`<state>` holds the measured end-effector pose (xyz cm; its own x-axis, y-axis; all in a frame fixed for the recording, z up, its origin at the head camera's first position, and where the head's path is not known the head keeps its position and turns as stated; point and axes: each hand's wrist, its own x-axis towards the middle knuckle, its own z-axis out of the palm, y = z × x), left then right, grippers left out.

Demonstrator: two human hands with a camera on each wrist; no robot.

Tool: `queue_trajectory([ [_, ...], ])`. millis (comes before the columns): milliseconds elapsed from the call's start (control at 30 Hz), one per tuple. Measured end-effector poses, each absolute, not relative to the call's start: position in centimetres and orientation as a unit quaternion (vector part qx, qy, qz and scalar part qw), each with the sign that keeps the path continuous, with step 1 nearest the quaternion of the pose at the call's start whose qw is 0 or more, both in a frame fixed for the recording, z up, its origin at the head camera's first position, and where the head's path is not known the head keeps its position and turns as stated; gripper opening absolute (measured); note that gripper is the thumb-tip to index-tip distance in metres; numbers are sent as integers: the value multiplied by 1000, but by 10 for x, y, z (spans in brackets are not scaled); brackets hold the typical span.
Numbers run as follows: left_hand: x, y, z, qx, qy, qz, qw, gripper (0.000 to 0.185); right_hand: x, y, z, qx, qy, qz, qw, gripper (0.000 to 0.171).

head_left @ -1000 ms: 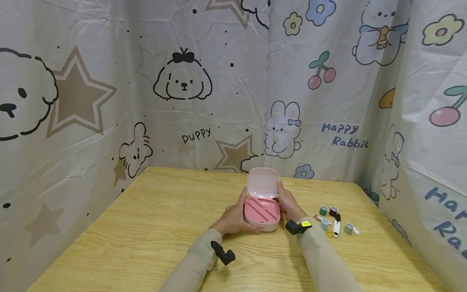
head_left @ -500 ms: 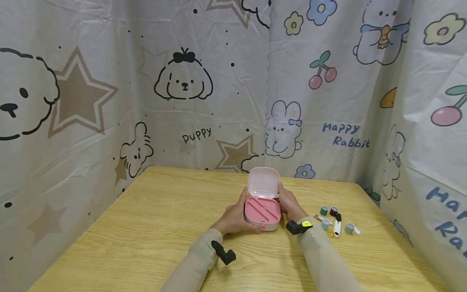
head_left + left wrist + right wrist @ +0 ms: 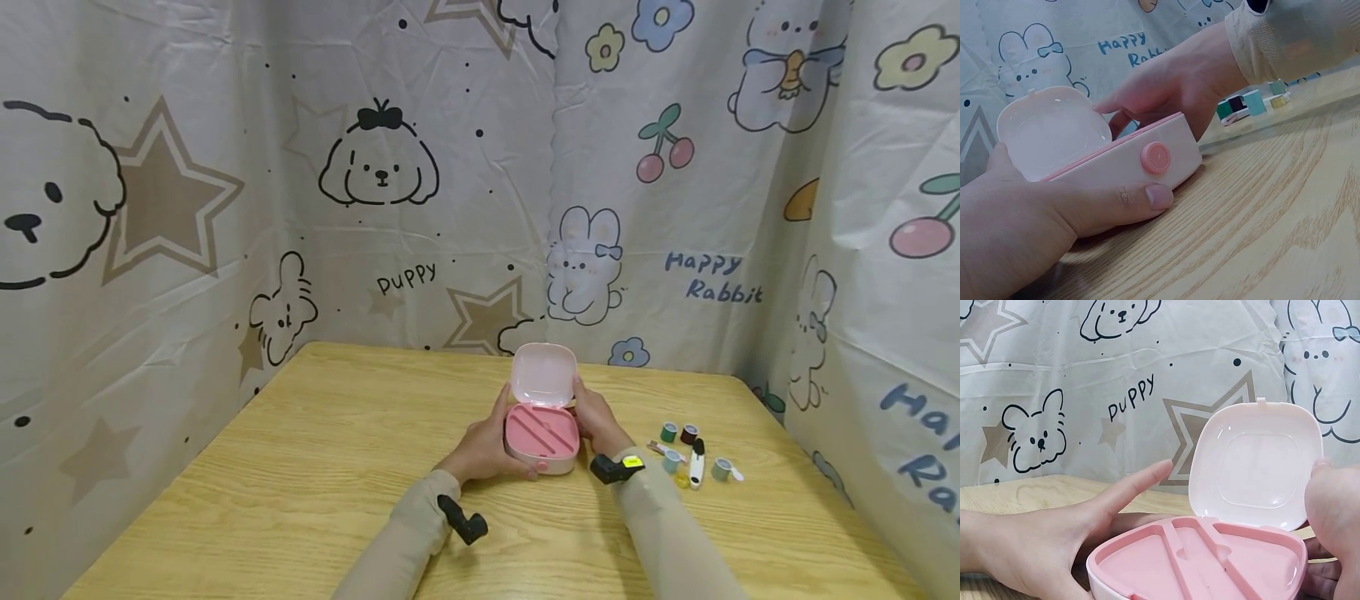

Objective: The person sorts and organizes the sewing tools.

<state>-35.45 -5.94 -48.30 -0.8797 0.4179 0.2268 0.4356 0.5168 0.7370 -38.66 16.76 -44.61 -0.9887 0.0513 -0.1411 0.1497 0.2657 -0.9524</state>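
A small pink box (image 3: 542, 432) stands on the table with its pale pink lid (image 3: 543, 375) raised. Diagonal ridges divide the pink tray (image 3: 1200, 565) inside it, which holds nothing. My left hand (image 3: 480, 446) grips the box's left side, thumb along the front below the round pink button (image 3: 1155, 157) and index finger stretched back along the side. At the right side, my right hand (image 3: 596, 418) holds the box near the hinge, its thumb at the lid's edge and the other fingers curled low beside the tray, partly hidden.
Right of the right hand lie several small spools, among them a green spool (image 3: 669, 432), a dark red spool (image 3: 689, 433) and a light blue spool (image 3: 672, 461). A white tool with a black end (image 3: 697, 464) lies among them. Printed curtains (image 3: 405, 208) hang behind the table (image 3: 315, 467).
The whole scene shifts very slightly to the right in the head view. Both hands keep the same hold on the box, and its lid stays raised.
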Motion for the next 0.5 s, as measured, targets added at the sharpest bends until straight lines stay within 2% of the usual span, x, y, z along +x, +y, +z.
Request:
queue_trajectory([
  [500, -356, -60, -483, -244, -874, -420, 12, 156, -387, 170, -447, 52, 794, -604, 40, 75],
])
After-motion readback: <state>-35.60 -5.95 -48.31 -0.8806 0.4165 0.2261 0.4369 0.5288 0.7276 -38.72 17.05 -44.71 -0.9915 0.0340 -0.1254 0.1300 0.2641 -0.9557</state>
